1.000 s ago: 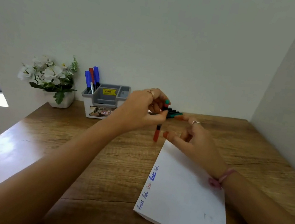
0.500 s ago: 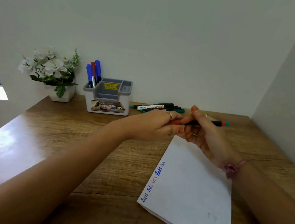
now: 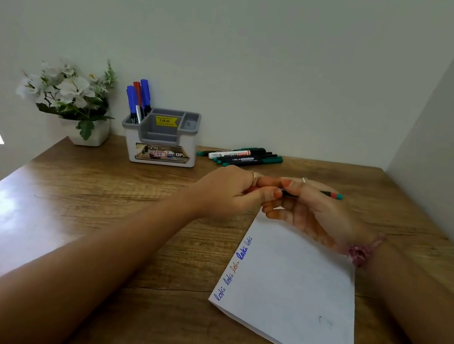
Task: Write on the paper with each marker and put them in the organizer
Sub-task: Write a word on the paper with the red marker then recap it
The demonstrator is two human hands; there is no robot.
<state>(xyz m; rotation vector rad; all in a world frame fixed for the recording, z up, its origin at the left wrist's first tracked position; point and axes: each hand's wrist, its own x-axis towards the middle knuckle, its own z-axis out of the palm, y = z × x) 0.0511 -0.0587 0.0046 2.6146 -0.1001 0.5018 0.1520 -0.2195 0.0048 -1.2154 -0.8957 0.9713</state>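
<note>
Markers: 3 blue and red capped markers (image 3: 138, 98) already stand in the grey plastic organizer (image 3: 162, 136). Left hand (image 3: 228, 193) pinches the red cap end, right hand (image 3: 313, 211) grips the barrel of a thin black marker (image 3: 328, 194) above the white paper sheet (image 3: 294, 299), which carries 4 words. Loose green-capped markers (image 3: 243, 156) remain on the wooden worktop (image 3: 92, 208).

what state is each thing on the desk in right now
marker in hands: held level by both hands, cap seemingly on
left hand: grips its red end
right hand: grips its barrel
organizer: upright, three markers in its left compartment
loose markers: lying capped by the wall
paper: flat, words along its left edge
</note>
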